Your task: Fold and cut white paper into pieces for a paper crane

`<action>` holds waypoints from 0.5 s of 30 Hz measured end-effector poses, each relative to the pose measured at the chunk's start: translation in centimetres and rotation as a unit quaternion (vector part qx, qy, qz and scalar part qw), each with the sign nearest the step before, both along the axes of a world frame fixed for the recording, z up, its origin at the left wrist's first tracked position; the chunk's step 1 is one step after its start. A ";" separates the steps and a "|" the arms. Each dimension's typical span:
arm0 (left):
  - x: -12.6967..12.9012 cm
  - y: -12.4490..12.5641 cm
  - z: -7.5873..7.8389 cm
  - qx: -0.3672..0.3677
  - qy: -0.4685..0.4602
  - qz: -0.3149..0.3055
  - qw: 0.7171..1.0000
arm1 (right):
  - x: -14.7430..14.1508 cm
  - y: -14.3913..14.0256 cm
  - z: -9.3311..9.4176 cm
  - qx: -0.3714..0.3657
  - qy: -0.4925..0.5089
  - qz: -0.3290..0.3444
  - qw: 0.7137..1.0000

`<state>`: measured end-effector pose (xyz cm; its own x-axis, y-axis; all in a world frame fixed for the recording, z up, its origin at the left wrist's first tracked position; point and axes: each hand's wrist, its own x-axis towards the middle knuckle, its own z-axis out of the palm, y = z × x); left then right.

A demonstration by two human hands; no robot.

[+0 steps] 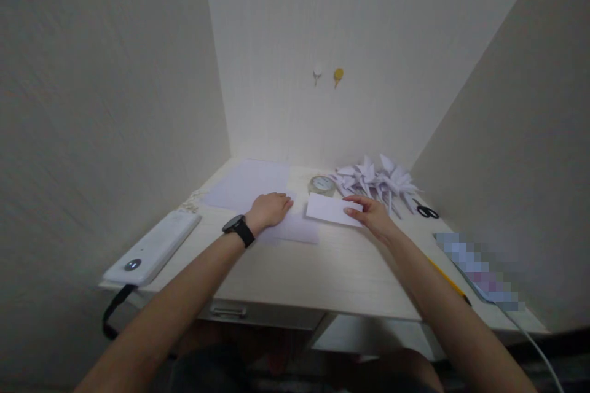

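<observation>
One view only, from the head camera.

Head view: the right hand [371,214] pinches the right end of a small white paper slip [330,209], thumb above and fingers closed on its edge; the slip is lifted slightly at that end, its long axis running left to right across the desk [322,276]. The slip lies directly left of the right hand's grip and just right of the left hand [271,209], so it sits between the two hands, the right one alone in contact with it.

The left hand rests palm down, fingers loosely curled, pressing a larger pale sheet [295,228] flat against the desk; it grasps nothing, only bears down. That sheet extends rightward beneath the slip's near edge. Whether the slip touches the sheet cannot be told.

A second pale sheet [251,187] lies behind the left hand. A round tape roll [322,185] stands just behind the slip. A heap of folded paper figures [375,183] lies behind the right hand, scissors [428,212] to their right. A white device [152,249] sits at the desk's left edge, a yellow pencil [447,282] along the right forearm.
</observation>
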<state>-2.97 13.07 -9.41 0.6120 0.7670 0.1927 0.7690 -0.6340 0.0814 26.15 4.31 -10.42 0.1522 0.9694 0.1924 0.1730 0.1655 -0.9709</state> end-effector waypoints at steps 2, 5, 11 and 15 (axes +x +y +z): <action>-0.7 0.8 0.0 -0.001 -0.007 0.012 1.000 | -0.5 1.6 0.0 -0.012 0.029 0.014 0.999; -1.0 1.7 0.7 0.010 -0.074 0.030 0.997 | -1.1 3.1 -0.1 -0.006 0.047 0.020 0.999; 2.3 0.7 2.1 -0.252 -0.380 0.003 0.890 | -2.5 3.5 -0.5 0.065 0.014 0.001 0.998; 4.0 -0.1 1.3 -0.379 -0.490 0.010 0.785 | -2.6 2.8 -0.3 0.088 0.017 -0.008 0.996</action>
